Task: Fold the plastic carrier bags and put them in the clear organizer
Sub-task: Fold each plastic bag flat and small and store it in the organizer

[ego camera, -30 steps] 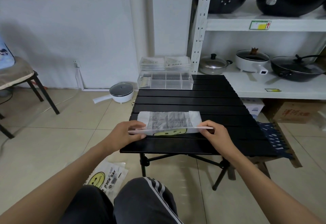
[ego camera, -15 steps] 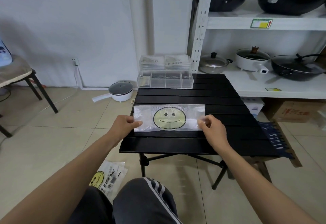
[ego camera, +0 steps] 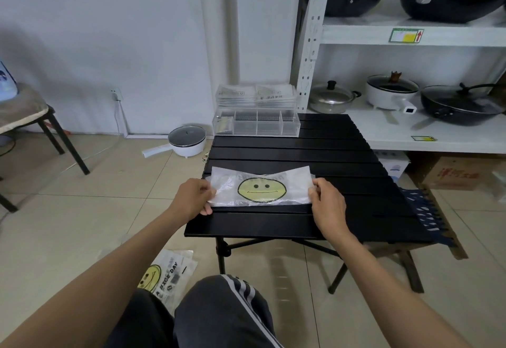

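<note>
Head view, single frame: you sat facing the black slatted counter (ego camera: 287, 153) with a folded carrier bag (ego camera: 261, 190) stretched between both hands. Your left hand (ego camera: 191, 197) pinched the bag's left end, thumb on top and fingers curled beneath; your right hand (ego camera: 327, 202) pinched the right end the same way. Hands were held well apart, so the plastic was pulled into a long band, smiley print facing up and roughly centred. Judgement: holding both ends under light tension kept the thin film flat and stopped the layers from springing open, which suited either pressing the crease down or starting a crosswise fold. The band lay on, or just above, the near half of the counter; contact along its whole length could not be confirmed. The clear organizer (ego camera: 256, 125) stood at the far left edge of the counter, well apart from the bag, its front row divided into compartments; a second clear tier behind it seemed to hold folded bags already, though details were too small to read. Placement at the far edge left the near slats free as a folding surface. On the floor beside your left knee lay the unfolded bags (ego camera: 167, 273), within reach of the left hand. Estimate: this bag was partly folded and still too long for a compartment, so further folds were needed.
</note>
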Demonstrator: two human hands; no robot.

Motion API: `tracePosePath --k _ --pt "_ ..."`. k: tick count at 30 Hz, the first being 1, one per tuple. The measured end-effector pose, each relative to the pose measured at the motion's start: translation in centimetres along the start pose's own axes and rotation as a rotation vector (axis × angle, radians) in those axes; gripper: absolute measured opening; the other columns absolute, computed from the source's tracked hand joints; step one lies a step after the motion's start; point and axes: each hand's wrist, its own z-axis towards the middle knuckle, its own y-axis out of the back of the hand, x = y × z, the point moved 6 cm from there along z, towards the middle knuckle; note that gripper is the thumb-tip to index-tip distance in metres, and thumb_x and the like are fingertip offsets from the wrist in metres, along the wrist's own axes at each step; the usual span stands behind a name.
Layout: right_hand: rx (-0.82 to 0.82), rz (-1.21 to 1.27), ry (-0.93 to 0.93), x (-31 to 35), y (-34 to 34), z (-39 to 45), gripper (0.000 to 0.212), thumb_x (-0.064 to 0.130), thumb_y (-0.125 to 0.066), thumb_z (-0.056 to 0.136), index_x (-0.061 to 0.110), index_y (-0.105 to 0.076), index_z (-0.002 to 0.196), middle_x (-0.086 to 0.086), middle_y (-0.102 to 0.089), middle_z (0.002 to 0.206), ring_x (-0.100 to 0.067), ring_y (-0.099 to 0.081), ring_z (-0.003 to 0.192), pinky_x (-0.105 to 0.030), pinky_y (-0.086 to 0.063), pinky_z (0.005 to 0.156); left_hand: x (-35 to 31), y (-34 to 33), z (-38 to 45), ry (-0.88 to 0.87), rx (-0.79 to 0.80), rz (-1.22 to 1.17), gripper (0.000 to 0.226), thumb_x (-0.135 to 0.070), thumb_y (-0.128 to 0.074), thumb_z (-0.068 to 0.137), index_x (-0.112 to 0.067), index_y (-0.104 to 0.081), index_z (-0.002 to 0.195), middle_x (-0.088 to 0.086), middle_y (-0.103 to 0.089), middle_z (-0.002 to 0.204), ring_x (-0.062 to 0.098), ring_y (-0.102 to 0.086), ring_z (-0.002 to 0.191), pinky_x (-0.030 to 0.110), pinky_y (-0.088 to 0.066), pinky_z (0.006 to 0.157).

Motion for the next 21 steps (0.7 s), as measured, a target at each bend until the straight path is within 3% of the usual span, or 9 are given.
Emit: tracePosePath --k 4,7,10,12,16,21 --pt "0.016 -0.055 0.001 0.1 0.0 -0.1 0.021 0.012 -0.048 0.098 0.012 -0.059 0.115 -0.003 -0.053 0.097 -0.021 -0.053 0.090 -0.043 -0.044 0.089 -0.3 -0.2 -0.6 -0.055 -0.044 0.108 0.019 -0.018 -0.047 0.099 -0.004 -0.057 0.090 0.013 -0.064 0.058 0.016 -0.054 0.042 0.027 -0.049 0.054" --pt "0.022 -0.044 -0.016 0.3 0.1 -0.2 0.028 0.013 -0.051 0.097 0.015 -0.056 0.124 -0.003 -0.051 0.104 -0.020 -0.052 0.094 -0.039 -0.044 0.092 -0.2 -0.2 -0.9 -0.098 -0.134 0.193 0.018 -0.026 -0.057 0.095 -0.009 -0.058 0.100 0.010 -0.067 0.079 0.010 -0.057 0.043 0.022 -0.050 0.048" --pt "-0.024 0.002 -0.037 0.2 0.6 -0.4 0.035 0.020 -0.056 0.096 0.017 -0.052 0.130 -0.004 -0.050 0.115 -0.020 -0.053 0.100 -0.041 -0.045 0.094 0.1 0.1 -1.2 -0.082 -0.234 0.209 0.049 -0.034 -0.071 0.083 -0.015 -0.051 0.124 0.005 -0.056 0.115 0.018 -0.064 0.080 0.032 -0.055 0.072" --pt "-0.090 -0.113 -0.040 0.2 1.1 -0.8 0.039 0.031 -0.057 0.095 0.018 -0.051 0.131 -0.005 -0.051 0.118 -0.021 -0.052 0.107 -0.042 -0.039 0.096 0.1 0.0 -1.2 -0.055 -0.253 0.208 0.062 -0.035 -0.075 0.079 -0.013 -0.047 0.130 0.006 -0.052 0.120 0.024 -0.058 0.102 0.034 -0.048 0.085" --pt "-0.127 -0.376 -0.044 0.4 1.2 -1.4 0.053 0.052 -0.053 0.092 0.020 -0.049 0.135 -0.005 -0.058 0.121 -0.023 -0.052 0.111 -0.044 -0.033 0.095 0.0 -0.6 -1.0 -0.044 -0.223 0.274 0.057 -0.027 -0.071 0.083 -0.011 -0.047 0.132 0.011 -0.050 0.120 0.028 -0.057 0.102 0.032 -0.044 0.085" --pt "-0.048 -0.298 0.058 0.5 0.3 -1.1 0.044 0.037 -0.049 0.097 0.022 -0.048 0.138 0.001 -0.064 0.119 -0.019 -0.054 0.116 -0.045 -0.024 0.112 0.1 -1.1 -1.2 -0.106 -0.235 0.307 0.051 -0.019 -0.060 0.089 -0.016 -0.044 0.137 0.006 -0.052 0.124 0.024 -0.057 0.105 0.036 -0.048 0.086"
